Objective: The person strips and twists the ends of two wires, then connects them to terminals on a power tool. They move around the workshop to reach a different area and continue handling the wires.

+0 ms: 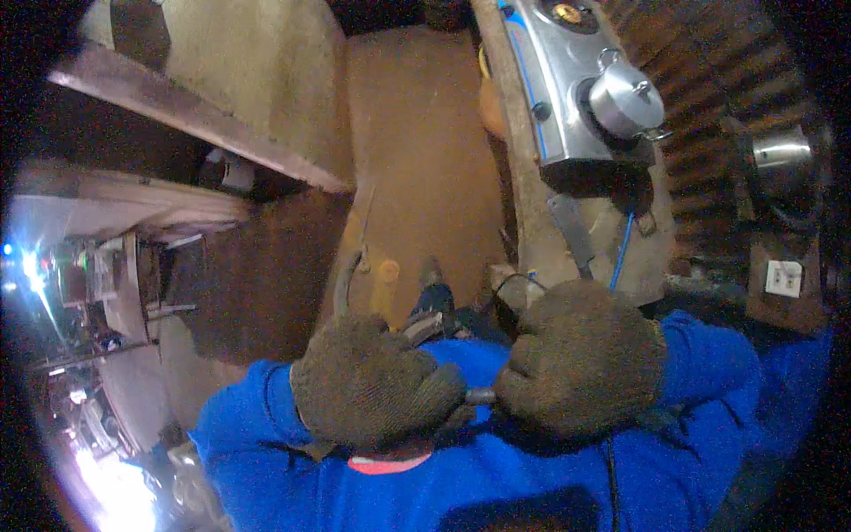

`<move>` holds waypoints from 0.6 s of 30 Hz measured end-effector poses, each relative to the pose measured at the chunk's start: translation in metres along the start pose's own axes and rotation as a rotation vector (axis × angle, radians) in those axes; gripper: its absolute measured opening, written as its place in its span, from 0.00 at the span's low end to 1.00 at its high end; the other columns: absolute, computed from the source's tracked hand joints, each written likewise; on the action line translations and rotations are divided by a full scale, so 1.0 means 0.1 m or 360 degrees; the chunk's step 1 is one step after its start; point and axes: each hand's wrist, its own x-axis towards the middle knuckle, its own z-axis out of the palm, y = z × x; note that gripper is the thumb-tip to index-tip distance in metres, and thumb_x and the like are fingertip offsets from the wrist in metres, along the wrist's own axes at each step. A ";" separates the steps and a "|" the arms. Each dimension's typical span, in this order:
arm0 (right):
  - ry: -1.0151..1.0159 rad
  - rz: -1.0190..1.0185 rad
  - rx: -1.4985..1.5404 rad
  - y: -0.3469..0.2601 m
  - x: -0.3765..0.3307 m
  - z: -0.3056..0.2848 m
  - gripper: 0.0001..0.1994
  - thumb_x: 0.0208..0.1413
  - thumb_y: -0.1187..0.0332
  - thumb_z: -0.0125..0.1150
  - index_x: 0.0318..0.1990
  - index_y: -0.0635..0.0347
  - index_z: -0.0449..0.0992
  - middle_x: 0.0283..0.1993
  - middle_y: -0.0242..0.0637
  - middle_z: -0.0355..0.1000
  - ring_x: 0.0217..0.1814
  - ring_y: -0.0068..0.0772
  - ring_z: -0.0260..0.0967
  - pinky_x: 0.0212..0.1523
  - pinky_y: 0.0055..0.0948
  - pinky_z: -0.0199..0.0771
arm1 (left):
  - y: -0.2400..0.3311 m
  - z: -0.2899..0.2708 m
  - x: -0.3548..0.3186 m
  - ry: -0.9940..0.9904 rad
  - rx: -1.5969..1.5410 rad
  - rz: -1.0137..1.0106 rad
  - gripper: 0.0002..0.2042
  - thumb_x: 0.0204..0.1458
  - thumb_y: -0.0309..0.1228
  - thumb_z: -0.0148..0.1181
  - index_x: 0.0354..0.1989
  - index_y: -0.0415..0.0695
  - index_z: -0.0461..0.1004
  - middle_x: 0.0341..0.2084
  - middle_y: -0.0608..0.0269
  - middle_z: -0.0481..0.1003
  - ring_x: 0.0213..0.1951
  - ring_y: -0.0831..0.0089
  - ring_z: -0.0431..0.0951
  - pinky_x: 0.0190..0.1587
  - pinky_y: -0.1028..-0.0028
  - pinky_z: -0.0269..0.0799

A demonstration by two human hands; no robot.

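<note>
Both my hands wear thick brown knitted gloves and meet close in front of my blue top. The fingers of my left hand are closed around one side of a short grey rod-like piece. My right hand is closed at its other side; only a little of the piece shows between the gloves. Beyond my right hand, a broad-bladed knife lies on the counter, its dark handle end close to the glove. A curved, pale stick-like thing rises past my left hand; whether they touch, I cannot tell.
A steel gas stove stands on the right-hand counter, with a lidded metal pot on it. A blue hose runs nearby. At left is a pale table. Brown floor lies between; a socket is far right.
</note>
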 end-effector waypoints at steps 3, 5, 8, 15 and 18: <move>-0.0056 0.0069 -0.0003 0.02 -0.09 0.07 0.12 0.28 0.57 0.62 0.23 0.50 0.77 0.17 0.33 0.67 0.22 0.40 0.71 0.18 0.43 0.65 | -0.01 0.12 -0.05 0.0006 0.0016 -0.0029 0.08 0.37 0.41 0.67 0.25 0.57 0.76 0.15 0.66 0.71 0.16 0.63 0.72 0.17 0.58 0.62; -0.0008 0.0097 -0.0020 0.03 -0.12 0.11 0.13 0.26 0.57 0.62 0.23 0.50 0.77 0.17 0.33 0.66 0.22 0.40 0.71 0.17 0.43 0.64 | -0.03 0.21 -0.09 0.0018 0.0038 -0.0023 0.08 0.40 0.42 0.68 0.27 0.57 0.77 0.16 0.66 0.72 0.17 0.63 0.74 0.17 0.58 0.64; 0.0108 0.0097 -0.0042 0.06 -0.14 0.18 0.13 0.25 0.57 0.63 0.24 0.49 0.78 0.18 0.33 0.66 0.22 0.40 0.71 0.17 0.43 0.63 | -0.12 0.26 -0.16 -0.0028 -0.0111 0.0020 0.09 0.44 0.42 0.69 0.32 0.57 0.79 0.18 0.65 0.75 0.19 0.63 0.76 0.18 0.59 0.66; 0.0178 0.0012 -0.0151 0.12 -0.19 0.17 0.15 0.23 0.57 0.62 0.24 0.48 0.78 0.18 0.32 0.67 0.21 0.39 0.70 0.17 0.41 0.63 | -0.21 0.30 -0.19 -0.0209 -0.0056 0.0107 0.08 0.47 0.40 0.65 0.34 0.57 0.80 0.21 0.66 0.77 0.20 0.62 0.79 0.20 0.57 0.69; 0.0137 -0.0050 -0.0184 0.20 -0.16 0.09 0.14 0.24 0.57 0.63 0.25 0.48 0.78 0.18 0.32 0.67 0.21 0.39 0.70 0.17 0.41 0.64 | -0.21 0.25 -0.09 -0.0379 -0.0094 0.0001 0.07 0.47 0.40 0.63 0.33 0.56 0.78 0.20 0.66 0.76 0.20 0.61 0.79 0.20 0.56 0.70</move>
